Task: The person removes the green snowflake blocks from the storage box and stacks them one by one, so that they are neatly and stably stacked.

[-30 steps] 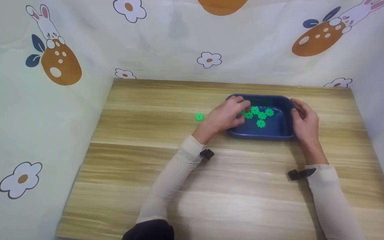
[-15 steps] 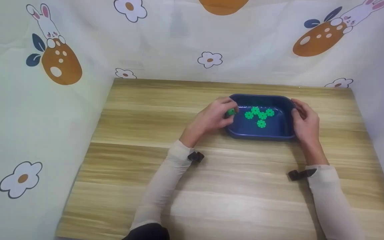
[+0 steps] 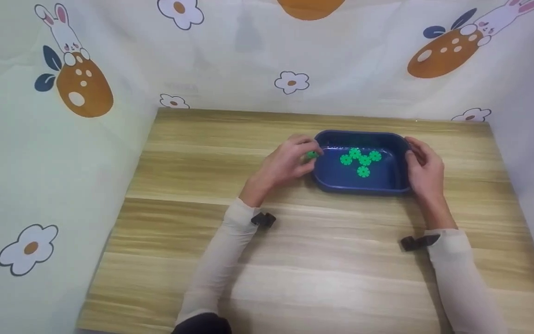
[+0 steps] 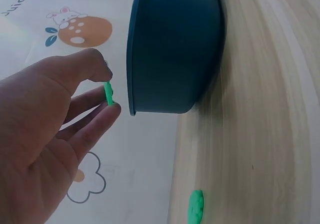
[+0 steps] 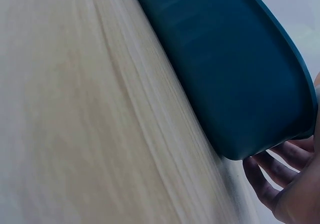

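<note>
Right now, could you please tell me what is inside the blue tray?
Five green round pieces lie on the bottom of the blue tray. Whatever is directly beneath those pieces is covered and cannot be seen.

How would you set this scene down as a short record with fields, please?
Left hand: pinches a green disc beside the blue tray
Right hand: holds the tray's right end
Tray contents: five more green discs
Loose on table: another green disc
Backdrop: white, with printed flowers
</note>
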Demonstrator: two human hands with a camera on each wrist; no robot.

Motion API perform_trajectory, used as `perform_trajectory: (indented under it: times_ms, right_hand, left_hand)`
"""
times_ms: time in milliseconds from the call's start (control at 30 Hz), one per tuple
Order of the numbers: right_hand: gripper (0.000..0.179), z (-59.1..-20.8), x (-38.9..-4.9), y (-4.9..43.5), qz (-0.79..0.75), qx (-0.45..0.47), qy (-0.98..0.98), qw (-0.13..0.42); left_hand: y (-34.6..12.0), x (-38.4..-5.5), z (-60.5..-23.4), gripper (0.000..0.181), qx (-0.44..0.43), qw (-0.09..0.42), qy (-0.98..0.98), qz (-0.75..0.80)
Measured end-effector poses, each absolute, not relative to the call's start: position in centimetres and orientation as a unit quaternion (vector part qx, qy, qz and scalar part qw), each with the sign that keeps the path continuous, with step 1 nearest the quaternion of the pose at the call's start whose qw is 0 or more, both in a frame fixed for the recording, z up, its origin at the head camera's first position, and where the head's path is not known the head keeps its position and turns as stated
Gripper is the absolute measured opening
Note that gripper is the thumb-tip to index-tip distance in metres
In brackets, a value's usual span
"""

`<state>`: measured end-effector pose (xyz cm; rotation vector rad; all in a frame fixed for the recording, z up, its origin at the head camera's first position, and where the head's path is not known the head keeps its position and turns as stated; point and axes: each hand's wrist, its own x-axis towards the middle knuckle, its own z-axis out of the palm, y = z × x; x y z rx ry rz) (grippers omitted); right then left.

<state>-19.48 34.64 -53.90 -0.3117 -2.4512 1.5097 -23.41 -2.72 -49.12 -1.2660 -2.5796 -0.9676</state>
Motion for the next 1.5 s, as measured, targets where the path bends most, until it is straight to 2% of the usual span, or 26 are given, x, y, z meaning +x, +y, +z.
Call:
perform_trajectory:
  times_ms: [267,600,767,1033,1500]
  right_hand:
    - [0.042,-53.7,-19.6,34.7,0.513,-0.11,-0.844,0.117]
    - [0.04,-53.7,-19.5,35.0,0.52,-0.102,-0.836,0.139]
    - [0.04,-53.6,-19.4,34.9,0.525,-0.102,-0.834,0.134]
    - [0.041,-53.8,-19.5,34.6,0.529,-0.098,-0.834,0.124]
    - [0.04,-53.8,-19.4,34.7,0.522,-0.1,-0.837,0.129]
  left_hand:
    - [-4.5,-23.5,-49.2,0.022,-0.384,0.044,-0.859,-0.337]
    - [-7.4,-24.2,-50.5,0.018,-0.35,0.045,-0.876,-0.33]
    - [-8.4,-24.4,-51.0,0.022,-0.324,0.026,-0.885,-0.333]
    - [-9.6,-24.7,-51.9,0.038,-0.285,-0.029,-0.902,-0.323]
    - [-10.3,-25.2,-53.0,0.036,-0.307,-0.057,-0.896,-0.316]
